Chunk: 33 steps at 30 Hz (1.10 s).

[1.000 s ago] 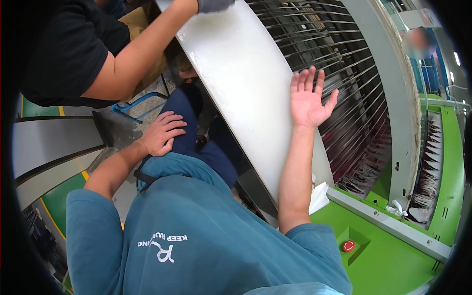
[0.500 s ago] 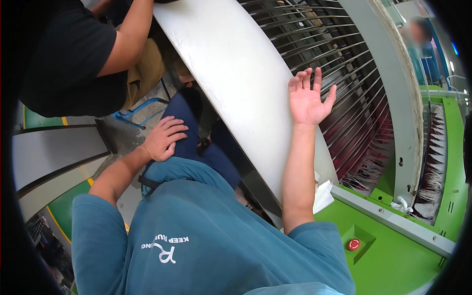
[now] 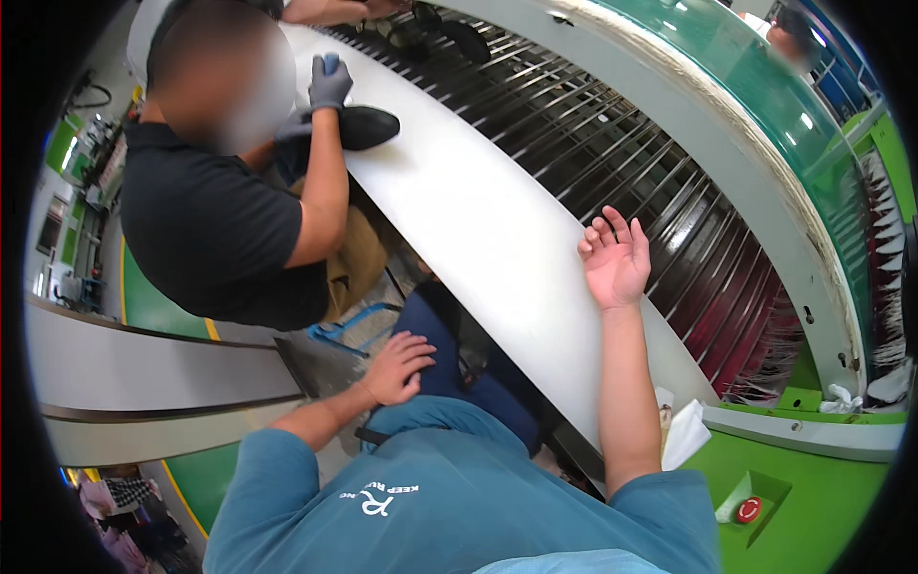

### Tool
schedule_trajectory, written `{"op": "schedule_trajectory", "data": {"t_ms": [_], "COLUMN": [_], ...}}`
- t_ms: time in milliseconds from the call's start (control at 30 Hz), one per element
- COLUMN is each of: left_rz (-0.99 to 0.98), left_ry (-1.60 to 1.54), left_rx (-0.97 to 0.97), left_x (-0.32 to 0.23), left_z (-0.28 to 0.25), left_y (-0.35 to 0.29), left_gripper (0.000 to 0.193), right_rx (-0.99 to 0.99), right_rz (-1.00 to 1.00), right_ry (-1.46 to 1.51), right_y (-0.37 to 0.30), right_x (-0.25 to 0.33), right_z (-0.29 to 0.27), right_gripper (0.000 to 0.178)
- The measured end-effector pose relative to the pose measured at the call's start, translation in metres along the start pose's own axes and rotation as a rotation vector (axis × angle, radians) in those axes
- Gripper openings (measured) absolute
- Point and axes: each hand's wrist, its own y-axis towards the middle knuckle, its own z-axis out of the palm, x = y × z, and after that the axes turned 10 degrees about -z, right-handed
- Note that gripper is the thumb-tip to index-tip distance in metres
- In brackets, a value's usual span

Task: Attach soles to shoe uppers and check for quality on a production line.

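My left hand point(image 3: 398, 369) lies flat over the top of my dark blue trouser leg point(image 3: 432, 330), its fingers stretched and loosely apart, holding nothing. My right forearm reaches over the long white tabletop point(image 3: 478, 215). At its end my right hand point(image 3: 617, 265) is palm up and empty, the fingers loosely curled and apart, near the table edge beside the conveyor of metal rods point(image 3: 660, 206). Further along the table, a co-worker in grey gloves point(image 3: 330, 88) handles a black shoe point(image 3: 368, 128) and grips a small blue item.
A pale machine arch point(image 3: 732, 158) with a green transparent cover spans the rods. White fringe strips point(image 3: 760, 373) hang by its opening. A red stop button point(image 3: 748, 509) sits in the green panel at lower right, near white paper point(image 3: 687, 435). A blue stool frame point(image 3: 354, 328) stands left.
The view has shifted, bringing the co-worker's gloved hands and black shoe into sight. My right fingers are curled a little more; my left hand stays on my leg.
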Motion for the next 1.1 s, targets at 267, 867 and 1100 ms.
{"op": "schedule_trajectory", "data": {"t_ms": [267, 867, 1100], "left_rz": [0.132, 0.268, 0.222], "left_ry": [-0.195, -0.264, -0.257], "left_rx": [-0.517, -0.598, -0.586], "left_x": [-0.127, -0.197, -0.198], "left_z": [-0.055, -0.002, -0.001], "left_y": [0.114, 0.275, 0.275], "left_gripper": [0.028, 0.057, 0.049], "right_rx": [0.14, 0.177, 0.164], "right_rz": [-0.03, 0.022, 0.009], "right_ry": [-0.16, -0.293, -0.418], "right_y": [0.008, 0.005, 0.016], "right_x": [-0.011, -0.032, -0.032], "right_z": [0.015, -0.003, 0.0], "right_gripper": [0.043, 0.034, 0.024]}}
